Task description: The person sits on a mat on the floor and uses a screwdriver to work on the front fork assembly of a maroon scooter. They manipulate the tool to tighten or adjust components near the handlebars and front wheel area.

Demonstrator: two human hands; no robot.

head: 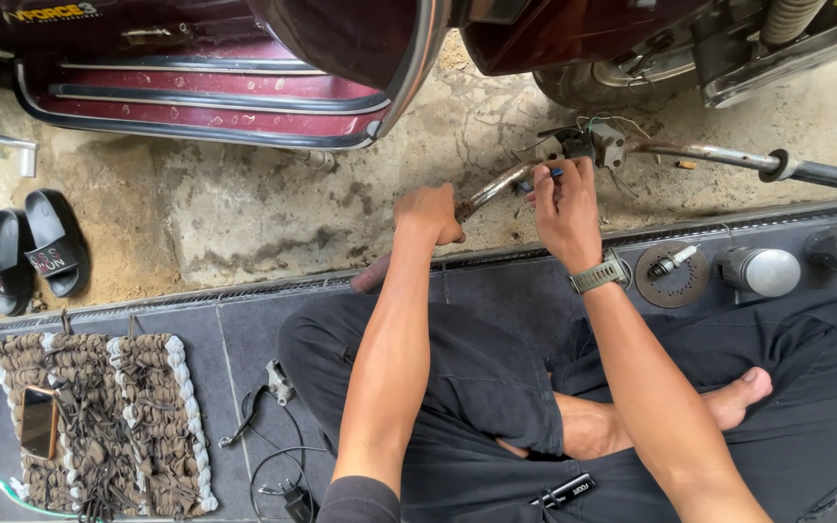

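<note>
A rusty motorcycle handlebar (704,152) lies across the concrete floor in front of me, with a black grip (833,177) at its right end and a switch housing with loose wires (601,141) near the middle. My left hand (428,214) is closed around the bar's left part, just above its left grip (370,276). My right hand (564,201) pinches a small blue-handled tool (539,178) against the bar beside the housing. A grey-strapped watch (600,274) sits on my right wrist. I sit cross-legged in black trousers.
A maroon scooter body (244,87) stands close behind. A round metal disc with a spark plug (672,271) and two grey cylinders (762,270) rest at right. A brake lever with cable (262,402), a woven mat with a phone (39,422) and black sandals (36,247) lie at left.
</note>
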